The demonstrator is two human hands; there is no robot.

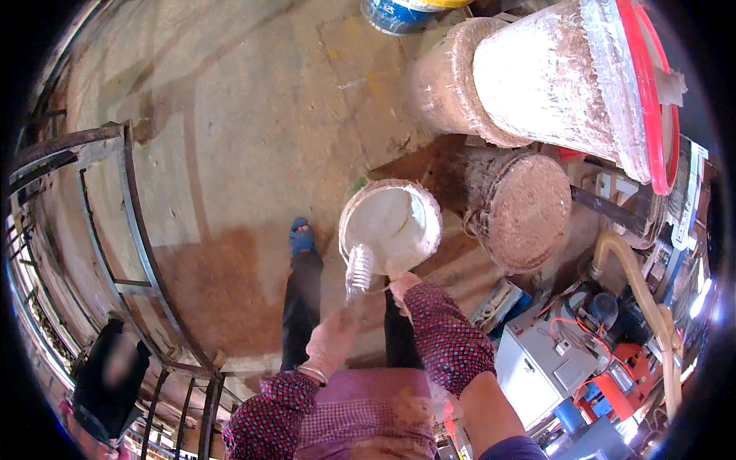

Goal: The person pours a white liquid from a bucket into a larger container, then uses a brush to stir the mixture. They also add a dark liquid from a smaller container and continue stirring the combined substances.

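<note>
A round bucket (428, 253), crusted white round its rim, is in front of me with pale, whitish stuff inside. My right hand (403, 288) is closed at the near right side of its rim, fingers partly hidden. In my left hand (331, 339) is a white-coated tool with a ribbed, coil-like head (359, 270); the fingers wrap round its lower end. This head reaches over the bucket's near left rim. Exactly what kind of tool it is I cannot make out. Patterned sleeve covers cover both forearms, and a pink checked apron (360, 422) hangs below my hands.
Right of the bucket stands a brown-crusted drum (529, 211); beyond it lean large white-smeared tubs (544, 73), one red-rimmed. A blue pail (395, 17) is at the far edge. Metal racks (138, 222) line the left, near a person in dark clothing (107, 391). Machinery (548, 368) crowds the lower right.
</note>
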